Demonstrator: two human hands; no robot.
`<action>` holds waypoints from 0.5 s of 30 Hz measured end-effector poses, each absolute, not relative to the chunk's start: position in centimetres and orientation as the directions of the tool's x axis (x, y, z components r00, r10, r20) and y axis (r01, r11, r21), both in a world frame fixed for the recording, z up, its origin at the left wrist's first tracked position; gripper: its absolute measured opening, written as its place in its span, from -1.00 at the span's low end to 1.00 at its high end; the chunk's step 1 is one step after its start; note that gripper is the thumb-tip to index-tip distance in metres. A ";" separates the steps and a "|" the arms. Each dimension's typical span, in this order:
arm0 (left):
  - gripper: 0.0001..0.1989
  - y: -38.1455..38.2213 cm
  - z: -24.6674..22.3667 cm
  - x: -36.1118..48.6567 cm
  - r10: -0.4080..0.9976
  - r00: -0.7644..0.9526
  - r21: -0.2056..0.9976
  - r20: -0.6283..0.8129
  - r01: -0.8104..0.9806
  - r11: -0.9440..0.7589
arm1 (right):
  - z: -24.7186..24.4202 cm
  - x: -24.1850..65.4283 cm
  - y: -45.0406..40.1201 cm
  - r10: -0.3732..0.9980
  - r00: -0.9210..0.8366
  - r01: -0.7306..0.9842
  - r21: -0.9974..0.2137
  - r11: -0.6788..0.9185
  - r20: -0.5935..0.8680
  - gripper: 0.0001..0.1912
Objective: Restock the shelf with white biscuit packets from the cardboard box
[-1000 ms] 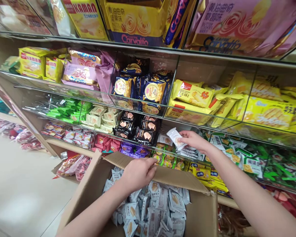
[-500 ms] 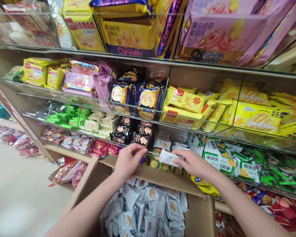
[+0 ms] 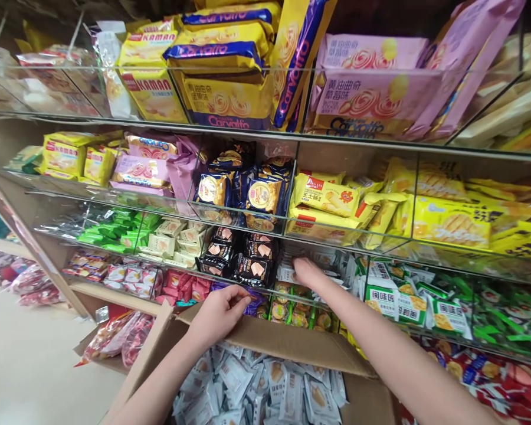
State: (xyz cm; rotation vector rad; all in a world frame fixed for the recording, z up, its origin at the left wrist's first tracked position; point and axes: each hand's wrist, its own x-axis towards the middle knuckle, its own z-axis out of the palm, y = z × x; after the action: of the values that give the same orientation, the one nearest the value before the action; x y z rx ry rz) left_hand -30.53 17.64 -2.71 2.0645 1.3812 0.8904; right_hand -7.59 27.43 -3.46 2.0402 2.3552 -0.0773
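Note:
My left hand (image 3: 223, 313) hovers above the back flap of an open cardboard box (image 3: 301, 342), in front of the lower shelf. Its fingers are curled against the thumb in a pinch, and whatever might be between them is hidden. My right hand (image 3: 307, 273) reaches over the clear shelf front into a compartment of small white snack packets (image 3: 336, 260). It is among those packets, with its fingertips out of sight, so its grip does not show. Many similar white biscuit packets (image 3: 287, 389) fill the box below my arms.
Black wafer packets (image 3: 253, 268) sit left of my right hand, green-and-white packets (image 3: 396, 304) to its right. Round snack cups (image 3: 300, 313) lie beneath it. Clear dividers and fronts edge the shelves. Yellow packs (image 3: 327, 195) stand above; red bags (image 3: 115, 342) lie lower left.
My right hand, which held a white packet over the shelf edge, has moved left and into the compartment. My left hand has drawn back, left and down. The view has tilted up slightly.

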 end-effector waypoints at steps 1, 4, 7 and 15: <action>-0.78 17.5 -2.7 -30.5 0.931 0.275 0.694 0.241 0.622 -0.364 | -3.8 -7.5 27.4 0.992 -0.123 0.992 -0.003 0.123 -0.038 -0.78; -0.78 17.4 -2.6 -30.3 0.930 0.292 0.642 0.221 0.674 -0.365 | -4.4 -7.1 27.4 0.997 -0.078 0.996 0.033 0.078 0.001 -0.71; -0.78 17.4 -2.6 -30.2 0.926 0.318 0.592 0.206 0.713 -0.376 | -4.6 -7.2 27.3 0.998 -0.068 0.997 0.048 0.068 0.001 -0.71; -0.78 17.3 -2.7 -30.2 0.919 0.344 0.473 0.193 0.788 -0.394 | -4.3 -7.4 27.4 0.991 -0.134 0.990 0.036 0.135 -0.017 -0.77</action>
State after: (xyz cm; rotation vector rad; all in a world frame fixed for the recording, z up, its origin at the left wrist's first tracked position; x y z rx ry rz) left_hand -30.16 17.28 -2.67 2.3158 1.5211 0.6264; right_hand -7.42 27.40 -4.26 2.0424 2.3388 0.0251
